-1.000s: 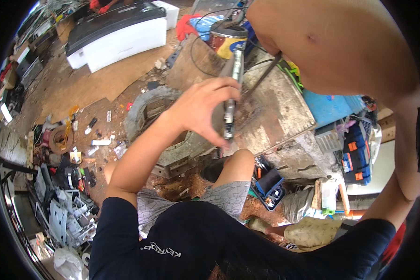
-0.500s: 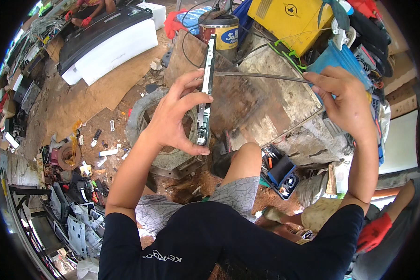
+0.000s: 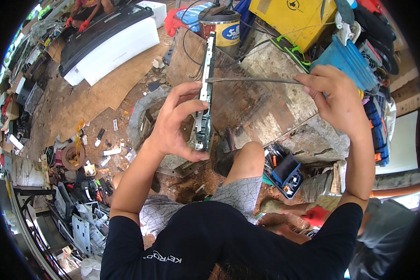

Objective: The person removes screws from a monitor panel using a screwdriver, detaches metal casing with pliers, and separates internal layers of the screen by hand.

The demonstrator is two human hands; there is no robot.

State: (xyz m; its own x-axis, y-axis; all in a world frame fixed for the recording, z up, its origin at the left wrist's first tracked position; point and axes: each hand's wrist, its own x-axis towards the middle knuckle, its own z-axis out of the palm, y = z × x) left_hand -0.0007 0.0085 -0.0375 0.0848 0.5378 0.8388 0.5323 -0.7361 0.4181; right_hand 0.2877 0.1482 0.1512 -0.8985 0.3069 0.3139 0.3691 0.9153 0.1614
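- Shifted leftward since half a second ago: the right hand (image 3: 329, 95) and its dark rod (image 3: 254, 79), whose tip had only neared the thin panel (image 3: 206, 92) and now overlaps it in the head view; at the lower right, a co-worker's red glove (image 3: 316, 215) has also come further in.
- Head view, left hand (image 3: 176, 120): it pinches the panel, thumb at the lower end and fingers along the left side.
- Same view, the panel: it stands edge-on, left of the wooden board (image 3: 273, 109) as pictured, its long axis running up and down with a slight lean, most of its length rising beyond the thumb.
- Same view, right hand: thumb and fingers close around the rod's right end, well apart from the panel.
- The relation that matters: the rod lies nearly square to the panel, meeting its outline just above the left fingers, so the left hand is nearer that crossing. Whether the tip truly touches, I cannot tell.
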